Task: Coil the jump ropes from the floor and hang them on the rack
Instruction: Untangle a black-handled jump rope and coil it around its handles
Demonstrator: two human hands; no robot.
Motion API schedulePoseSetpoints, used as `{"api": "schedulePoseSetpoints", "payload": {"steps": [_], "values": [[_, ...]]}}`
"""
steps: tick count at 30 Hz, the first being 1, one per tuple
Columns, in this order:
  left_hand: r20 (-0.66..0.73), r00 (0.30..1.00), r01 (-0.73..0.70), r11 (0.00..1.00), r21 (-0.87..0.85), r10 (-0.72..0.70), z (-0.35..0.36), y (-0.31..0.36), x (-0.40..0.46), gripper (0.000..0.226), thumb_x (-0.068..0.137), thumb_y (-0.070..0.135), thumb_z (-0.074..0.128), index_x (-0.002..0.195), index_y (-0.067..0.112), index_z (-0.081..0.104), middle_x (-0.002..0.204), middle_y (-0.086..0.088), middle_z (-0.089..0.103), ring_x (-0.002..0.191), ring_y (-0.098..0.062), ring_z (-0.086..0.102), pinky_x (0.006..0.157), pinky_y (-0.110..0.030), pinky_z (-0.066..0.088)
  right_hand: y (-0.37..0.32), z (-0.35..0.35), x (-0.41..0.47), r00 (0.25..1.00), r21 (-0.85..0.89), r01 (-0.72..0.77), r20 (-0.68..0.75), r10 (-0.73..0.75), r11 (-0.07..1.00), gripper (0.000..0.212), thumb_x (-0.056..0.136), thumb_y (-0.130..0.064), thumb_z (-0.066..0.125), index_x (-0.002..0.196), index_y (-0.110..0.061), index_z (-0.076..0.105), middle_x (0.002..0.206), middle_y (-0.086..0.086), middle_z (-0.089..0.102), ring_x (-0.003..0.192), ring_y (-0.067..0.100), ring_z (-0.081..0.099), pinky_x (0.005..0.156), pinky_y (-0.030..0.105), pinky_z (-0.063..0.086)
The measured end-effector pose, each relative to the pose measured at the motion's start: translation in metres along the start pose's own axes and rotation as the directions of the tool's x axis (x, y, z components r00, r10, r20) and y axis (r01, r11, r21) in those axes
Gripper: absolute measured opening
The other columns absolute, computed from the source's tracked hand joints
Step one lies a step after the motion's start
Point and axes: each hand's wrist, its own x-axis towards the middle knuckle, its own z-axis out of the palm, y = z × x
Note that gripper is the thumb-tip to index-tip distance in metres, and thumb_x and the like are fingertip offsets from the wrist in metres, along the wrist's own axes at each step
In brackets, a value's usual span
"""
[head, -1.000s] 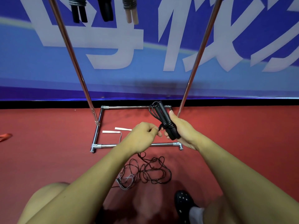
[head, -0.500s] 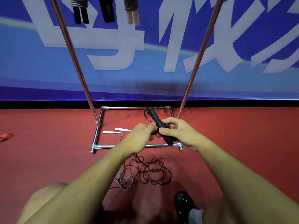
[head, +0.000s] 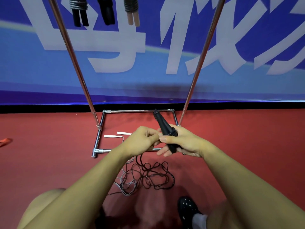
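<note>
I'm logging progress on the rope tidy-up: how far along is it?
Done: three coiled ropes already hang from the rack. In hand: the right hand grips the black handles while the left hand pinches the cord beside them; most of the black cord lies loose on the floor. Left: finish and hang that rope, then the white-handled rope on the floor.

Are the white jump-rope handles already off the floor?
No, the two white handles lie on the red floor inside the rack's chrome base.
</note>
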Motion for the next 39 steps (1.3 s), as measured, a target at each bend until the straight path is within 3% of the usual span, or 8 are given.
{"api": "schedulePoseSetpoints", "payload": {"steps": [6, 9, 13, 16, 20, 26, 34, 39], "values": [[-0.04, 0.988, 0.152, 0.974, 0.168, -0.147, 0.0, 0.0, 0.002, 0.056, 0.106, 0.037, 0.046, 0.058, 0.013, 0.06, 0.044, -0.007, 0.052, 0.039, -0.015, 0.041, 0.047, -0.021, 0.037, -0.002, -0.002, 0.002, 0.998, -0.201, 0.055, -0.017, -0.06, 0.978, 0.025, 0.095, -0.014, 0.071, 0.116, -0.008, 0.06, 0.089, 0.017, 0.074, 0.063, 0.027, 0.065, 0.057, 0.031, 0.052], [-0.054, 0.978, 0.208, 0.968, 0.14, -0.203, -0.001, -0.002, 0.005, 0.065, 0.103, 0.05, 0.048, 0.054, 0.011, 0.063, 0.044, -0.009, 0.055, 0.041, -0.015, 0.044, 0.055, -0.023, 0.042, 0.0, -0.006, 0.006, 0.992, -0.117, 0.098, -0.07, -0.107, 0.988, 0.038, 0.094, -0.017, 0.074, 0.129, -0.014, 0.059, 0.076, 0.011, 0.06, 0.06, 0.022, 0.052, 0.055, 0.03, 0.044], [-0.05, 0.983, 0.175, 0.985, 0.009, -0.174, -0.001, -0.002, 0.005, 0.046, 0.104, 0.04, 0.054, 0.072, 0.009, 0.066, 0.044, 0.002, 0.045, 0.041, -0.012, 0.039, 0.048, -0.022, 0.035, 0.0, -0.008, 0.008, 0.987, 0.045, 0.092, -0.139, -0.085, 0.995, 0.048, 0.089, -0.037, 0.069, 0.126, -0.008, 0.059, 0.075, 0.008, 0.055, 0.06, 0.017, 0.049, 0.06, 0.029, 0.04], [-0.123, 0.984, 0.135, 0.991, 0.021, -0.131, -0.003, -0.004, 0.005, 0.032, 0.103, 0.035, 0.058, 0.086, 0.011, 0.068, 0.051, 0.003, 0.051, 0.043, -0.011, 0.036, 0.045, -0.021, 0.03, 0.0, -0.012, 0.009, 0.984, 0.088, 0.092, -0.161, -0.077, 0.992, 0.048, 0.092, -0.042, 0.064, 0.123, -0.006, 0.059, 0.077, 0.009, 0.055, 0.061, 0.017, 0.049, 0.061, 0.03, 0.041], [-0.131, 0.988, 0.09, 0.994, 0.059, -0.081, -0.006, -0.005, 0.006, 0.036, 0.105, 0.035, 0.055, 0.086, 0.009, 0.073, 0.058, 0.003, 0.064, 0.046, -0.013, 0.036, 0.047, -0.024, 0.03, -0.001, -0.015, 0.01, 0.987, 0.156, 0.079, -0.149, -0.056, 0.985, 0.055, 0.094, -0.047, 0.058, 0.131, -0.007, 0.055, 0.078, 0.009, 0.055, 0.061, 0.018, 0.048, 0.061, 0.03, 0.04], [-0.114, 0.982, 0.144, 0.988, -0.054, -0.149, -0.008, -0.007, 0.008, 0.037, 0.105, 0.032, 0.056, 0.095, 0.003, 0.075, 0.06, -0.003, 0.063, 0.044, -0.015, 0.036, 0.044, -0.021, 0.029, -0.004, -0.015, 0.011, 0.977, 0.209, 0.156, -0.175, -0.12, 0.965, 0.057, 0.096, -0.051, 0.054, 0.14, -0.015, 0.05, 0.077, 0.01, 0.053, 0.06, 0.018, 0.045, 0.059, 0.03, 0.038], [-0.093, 0.984, 0.162, 0.981, 0.106, -0.152, -0.008, 0.002, 0.006, 0.036, 0.104, 0.03, 0.054, 0.089, 0.008, 0.078, 0.057, -0.003, 0.041, 0.047, -0.014, 0.027, 0.046, -0.025, 0.024, 0.001, -0.012, 0.016, 0.95, -0.015, 0.107, -0.294, -0.107, 0.994, 0.041, 0.107, -0.034, 0.051, 0.123, 0.004, 0.052, 0.077, 0.012, 0.059, 0.058, 0.019, 0.049, 0.058, 0.032, 0.04], [-0.105, 0.98, 0.184, 0.971, 0.151, -0.169, -0.005, -0.002, 0.003, 0.034, 0.099, 0.015, 0.048, 0.083, 0.007, 0.076, 0.058, -0.005, 0.042, 0.044, -0.015, 0.029, 0.046, -0.026, 0.024, 0.01, 0.002, 0.022, 0.958, -0.176, 0.004, -0.281, -0.054, 0.984, 0.03, 0.109, -0.038, 0.042, 0.104, -0.009, 0.051, 0.075, 0.007, 0.057, 0.057, 0.015, 0.048, 0.056, 0.029, 0.041]]}}
